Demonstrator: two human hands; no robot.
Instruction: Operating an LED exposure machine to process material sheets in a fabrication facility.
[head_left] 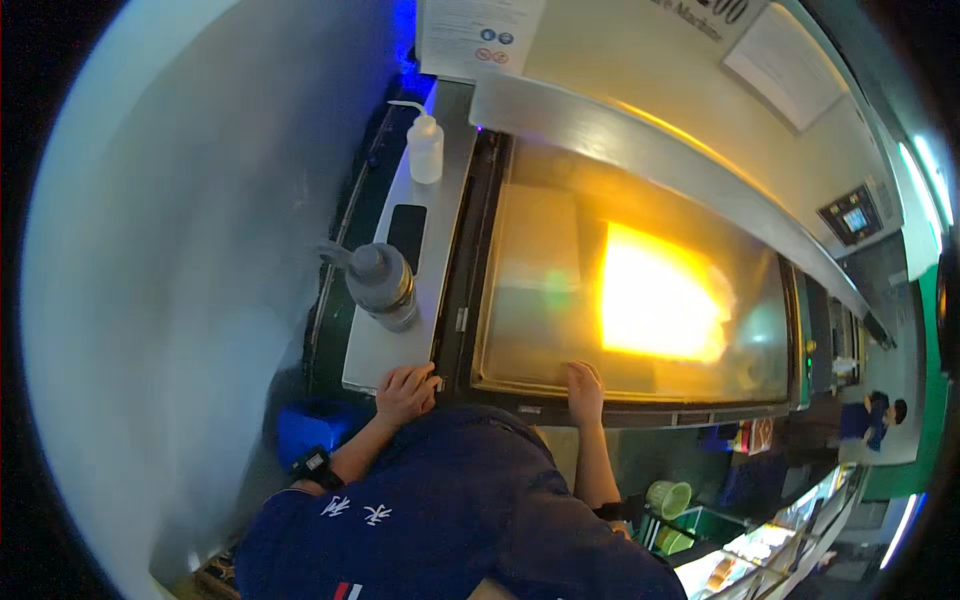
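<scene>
My left hand point(405, 395) rests at the near right corner of a narrow white shelf panel point(365, 355), fingers slightly spread and bent over the edge, with no object seen in it. Farther right, my right hand point(585, 390) lies on the front rim of a framed glass-like bed point(530, 300), fingertips on its surface and nothing visible in the fingers. A bright yellow-white light area point(660, 300) shines across the bed's middle. On the panel, beyond my left hand, stand a grey-lidded bottle point(383, 285) and a white squeeze bottle point(425, 150) with a bent spout. Between them lies a flat black phone-like slab point(407, 232).
A long pale bar point(620, 140) runs along the bed's far side, below a machine housing with a small control screen point(853, 218). A pale wall point(180, 280) closes off the left. Green baskets point(668, 498) stand at lower right; another person point(877, 420) is far right.
</scene>
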